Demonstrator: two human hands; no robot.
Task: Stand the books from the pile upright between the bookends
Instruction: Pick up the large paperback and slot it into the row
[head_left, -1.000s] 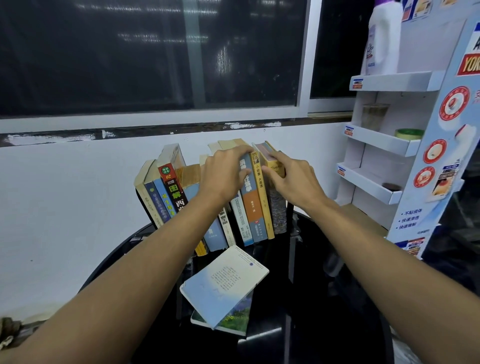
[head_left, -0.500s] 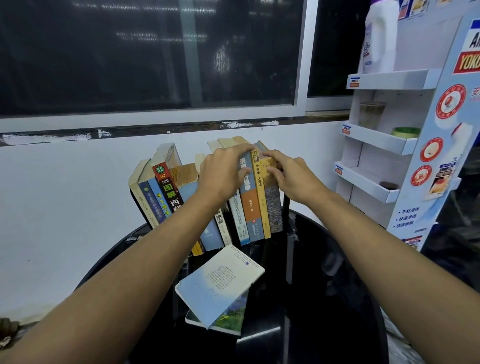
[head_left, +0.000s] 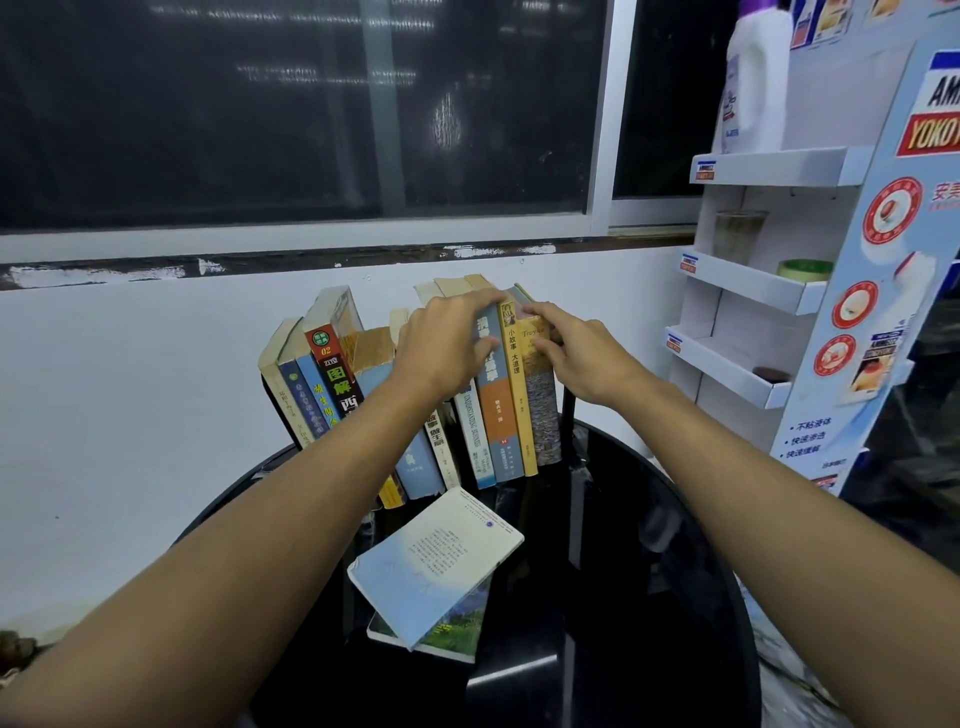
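Head view. The left hand (head_left: 441, 343) lies across the top edges of the middle volumes in the row of books (head_left: 483, 415), fingers nearly straight and pressing, clasping nothing; its forearm hides several spines. The right hand (head_left: 582, 358) grips the upper end of the brown book (head_left: 540, 410), the last on the right, with its fingers bent round the spine; the thumb is out of sight. This book stands beside the yellow book (head_left: 517, 395) and close to the right bookend (head_left: 569, 415), a dark upright that is hard to separate from the black table (head_left: 649, 571). The left bookend (head_left: 271, 402) shows only as a thin edge. Two books remain in the pile (head_left: 436, 561), lying flat nearer the camera, the lower one mostly covered.
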